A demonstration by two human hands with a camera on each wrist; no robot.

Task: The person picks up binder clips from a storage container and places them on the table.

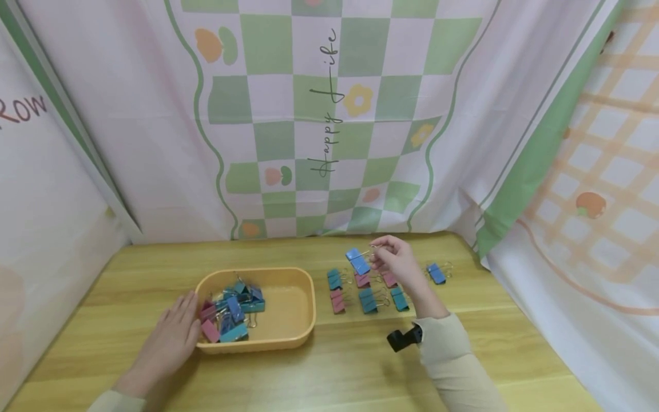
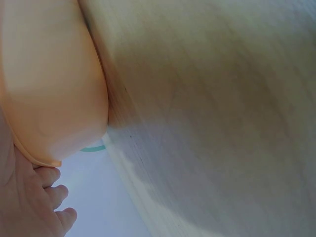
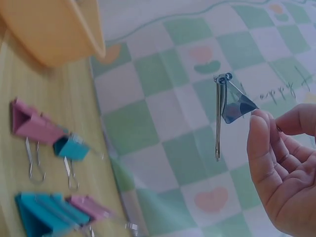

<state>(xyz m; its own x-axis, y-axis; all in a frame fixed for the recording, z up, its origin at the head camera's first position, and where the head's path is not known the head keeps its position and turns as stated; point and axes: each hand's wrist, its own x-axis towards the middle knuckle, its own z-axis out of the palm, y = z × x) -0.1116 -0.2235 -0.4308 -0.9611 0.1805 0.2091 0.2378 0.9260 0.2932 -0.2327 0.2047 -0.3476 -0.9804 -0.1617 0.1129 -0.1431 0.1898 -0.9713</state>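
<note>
A blue binder clip [image 1: 357,261] hangs in the air above the back of the table. My right hand [image 1: 399,264] pinches it between thumb and fingertips, with one wire handle pointing down in the right wrist view. Just below are two rows of pink and teal binder clips, among them a teal clip [image 1: 368,300] and a pink clip [image 1: 337,301]. My left hand [image 1: 172,332] rests against the left side of a yellow-orange tray [image 1: 288,342], its fingers fairly straight along the rim. Inside the tray's left half lies a heap of blue, teal and pink clips [image 1: 235,309].
Another blue clip [image 1: 436,273] lies by itself to the right of the rows. Printed curtains [image 1: 319,194] hang along the table's back edge and both sides. On the right wrist sits a black camera mount [image 1: 404,339].
</note>
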